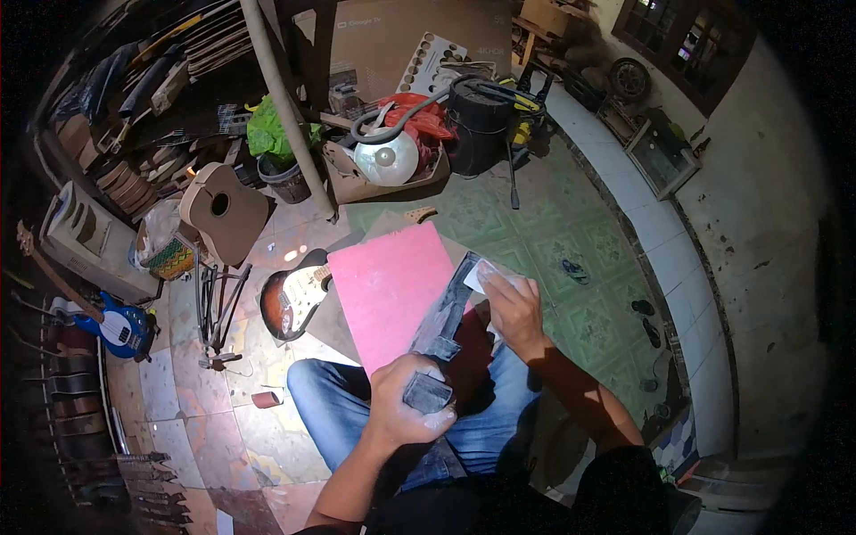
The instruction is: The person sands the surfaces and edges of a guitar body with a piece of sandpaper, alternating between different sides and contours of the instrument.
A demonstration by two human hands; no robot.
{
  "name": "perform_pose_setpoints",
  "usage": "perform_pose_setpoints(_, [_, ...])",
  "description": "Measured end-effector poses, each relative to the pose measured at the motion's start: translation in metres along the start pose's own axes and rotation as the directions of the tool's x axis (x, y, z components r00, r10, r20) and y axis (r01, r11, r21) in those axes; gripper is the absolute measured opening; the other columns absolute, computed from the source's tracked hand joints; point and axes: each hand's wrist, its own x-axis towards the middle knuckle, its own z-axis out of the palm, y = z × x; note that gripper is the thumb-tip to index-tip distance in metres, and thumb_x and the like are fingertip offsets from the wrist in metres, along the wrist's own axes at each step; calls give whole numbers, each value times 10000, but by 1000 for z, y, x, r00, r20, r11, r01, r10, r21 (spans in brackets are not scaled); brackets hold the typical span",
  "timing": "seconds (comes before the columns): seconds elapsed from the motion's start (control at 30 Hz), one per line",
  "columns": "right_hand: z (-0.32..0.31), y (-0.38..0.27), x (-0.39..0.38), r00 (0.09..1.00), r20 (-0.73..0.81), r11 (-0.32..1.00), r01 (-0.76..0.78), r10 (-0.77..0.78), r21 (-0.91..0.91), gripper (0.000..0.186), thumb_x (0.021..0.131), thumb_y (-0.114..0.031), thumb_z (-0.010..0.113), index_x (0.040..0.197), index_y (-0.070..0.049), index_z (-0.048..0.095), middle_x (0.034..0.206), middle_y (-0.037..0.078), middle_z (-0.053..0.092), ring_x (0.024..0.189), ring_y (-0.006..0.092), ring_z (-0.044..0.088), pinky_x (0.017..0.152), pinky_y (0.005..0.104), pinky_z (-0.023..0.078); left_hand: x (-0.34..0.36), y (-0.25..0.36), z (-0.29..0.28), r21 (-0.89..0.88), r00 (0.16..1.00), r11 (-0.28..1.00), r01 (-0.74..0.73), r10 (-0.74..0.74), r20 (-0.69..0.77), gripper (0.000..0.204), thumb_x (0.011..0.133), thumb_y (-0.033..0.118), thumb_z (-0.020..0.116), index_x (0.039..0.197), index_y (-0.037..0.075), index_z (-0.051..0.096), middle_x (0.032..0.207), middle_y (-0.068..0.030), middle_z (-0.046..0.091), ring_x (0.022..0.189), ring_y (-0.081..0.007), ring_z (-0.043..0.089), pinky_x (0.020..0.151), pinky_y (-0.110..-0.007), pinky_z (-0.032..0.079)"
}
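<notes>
1. Long, narrow black piece, streaked pale grey.
2. Small, flat, straight-edged white sheet.
3. Rectangular pink sheet, faintly marked with pale specks.
4. Curved electric guitar body, sunburst from black rim to orange-brown, with cream pickguard.
5. Square green floor tiles, patterned in paler green.

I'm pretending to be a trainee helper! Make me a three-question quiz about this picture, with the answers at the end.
1. Pick one: what is the right hand holding?
A) a round red ball
B) a small, flat white piece
C) a long yellow brush
2. True or false: the shiny blue electric guitar is on the person's left.
3. Fill in the gap: the ____ hand grips the long, dark grey, dusty piece near the end closest to the person's body.

Key:
1. B, the small, flat white piece.
2. True.
3. Left: the left hand is wrapped around it.
</notes>
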Motion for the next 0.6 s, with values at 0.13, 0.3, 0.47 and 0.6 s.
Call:
perform_pose_setpoints(0.13, [5, -3, -9, 996, 92, 999, 18, -21, 33, 385, 821, 2, 613, 1189, -63, 705, 1283, 22, 683, 851, 247, 598, 762, 383, 451, -2, -2, 0, 0, 1000, 1000, 30, -30, -6, 395, 595, 188, 828, 901, 40, 627, 808, -100, 680, 710, -244, 693, 671, -327, 539])
perform_pose_setpoints(0.3, [7, -4, -8, 1000, 16, 1000, -4, 4, 28, 403, 821, -5, 623, 1213, -67, 695, 1297, 19, 677, 879, 235, 604, 777, 375, 454, -1, -1, 0, -6, 999, 1000, 30, -30, -11, 394, 598, 192, 828, 900, 38, 628, 805, -103, 682, 706, -240, 693, 671, -324, 538])
perform_pose_setpoints(0.47, [3, -4, -1, 997, 72, 999, 40, -41, 18, 420, 821, -13, 628, 1232, -72, 690, 1302, 21, 674, 867, 238, 597, 773, 382, 450, -1, 0, -2, -13, 1000, 1000, 28, -28, 0, 397, 601, 193, 828, 904, 33, 628, 807, -105, 681, 709, -241, 692, 675, -324, 538])
perform_pose_setpoints(0.6, [9, -11, -4, 983, 172, 997, 55, -63, 53, 431, 815, -14, 631, 1237, -80, 691, 1283, 34, 680, 850, 252, 592, 759, 397, 449, -2, 1, -1, 0, 999, 999, 33, -33, 5, 400, 601, 193, 831, 905, 33, 627, 811, -106, 680, 715, -243, 691, 679, -325, 538])
